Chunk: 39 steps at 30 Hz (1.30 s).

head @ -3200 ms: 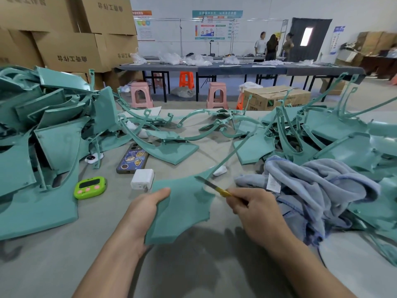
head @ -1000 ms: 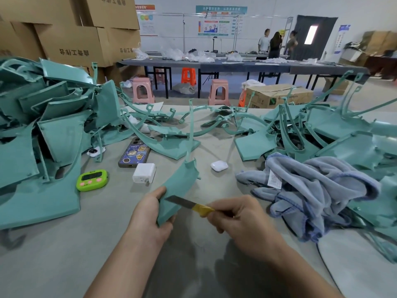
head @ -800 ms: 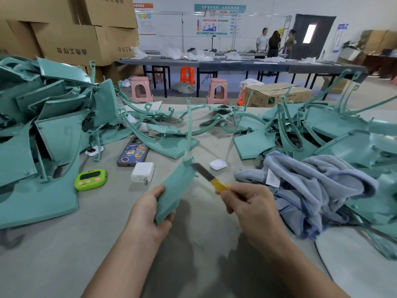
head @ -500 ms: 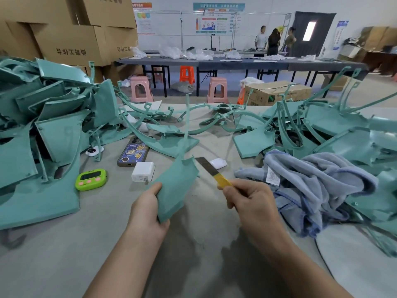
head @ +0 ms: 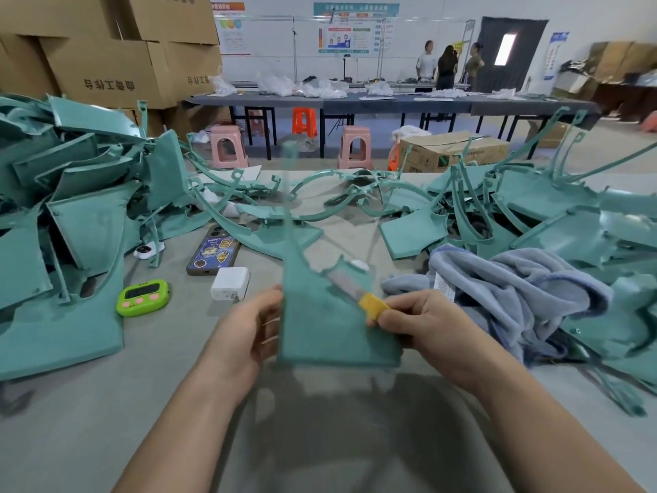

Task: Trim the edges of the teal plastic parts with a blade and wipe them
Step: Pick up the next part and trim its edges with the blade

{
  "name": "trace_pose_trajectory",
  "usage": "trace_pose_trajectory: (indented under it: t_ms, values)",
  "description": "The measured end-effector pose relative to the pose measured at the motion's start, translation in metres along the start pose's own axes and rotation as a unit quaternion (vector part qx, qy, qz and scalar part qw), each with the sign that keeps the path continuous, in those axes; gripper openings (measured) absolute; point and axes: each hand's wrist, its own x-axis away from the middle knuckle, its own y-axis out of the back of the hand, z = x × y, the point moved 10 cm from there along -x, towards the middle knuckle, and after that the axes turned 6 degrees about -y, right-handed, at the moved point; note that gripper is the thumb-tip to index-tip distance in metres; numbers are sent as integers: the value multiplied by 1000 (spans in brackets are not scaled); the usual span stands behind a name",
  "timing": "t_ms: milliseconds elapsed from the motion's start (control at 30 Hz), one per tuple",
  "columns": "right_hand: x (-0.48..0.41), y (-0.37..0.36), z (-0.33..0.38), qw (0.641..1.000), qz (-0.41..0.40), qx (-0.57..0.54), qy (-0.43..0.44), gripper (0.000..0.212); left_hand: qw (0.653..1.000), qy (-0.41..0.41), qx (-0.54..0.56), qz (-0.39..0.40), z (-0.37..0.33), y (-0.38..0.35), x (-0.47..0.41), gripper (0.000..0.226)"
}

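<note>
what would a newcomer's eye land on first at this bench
The teal part held at centre: the left hand grips its left edge, the right hand holds a yellow-handled blade across it. Heaps of teal parts crowd both sides of the table, a blue-grey cloth bunched at right.

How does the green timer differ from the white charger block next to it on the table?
The green timer is rounded, with a dark screen and pink buttons; the white charger block is plain and boxy. The timer lies beside the teal pile, the charger near the phone. Both rest on the grey table.
</note>
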Motion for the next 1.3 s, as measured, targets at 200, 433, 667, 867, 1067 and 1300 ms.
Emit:
trace_pose_trajectory:
  t_ms: [200,433,667,867,1067,1300]
  values:
    - [-3,-1,-12,996,-41,-82,-18,23,992,-76,-44,-89,-1,9,-4,15]
    - [6,35,-14,980,-192,-45,-25,30,961,-234,-22,-147,-37,29,2,30]
    - [4,22,-32,979,-165,-37,-109,24,956,-271,-36,-105,-48,33,-1,36]
    - [7,35,-26,974,-204,-23,-94,27,951,-284,-31,-114,-49,37,0,35]
    - [1,21,-24,985,-149,1,-86,21,951,-282,-27,-122,-50,39,0,37]
    - [5,45,-26,978,-191,52,-73,17,963,-178,75,-185,-29,52,-5,14]
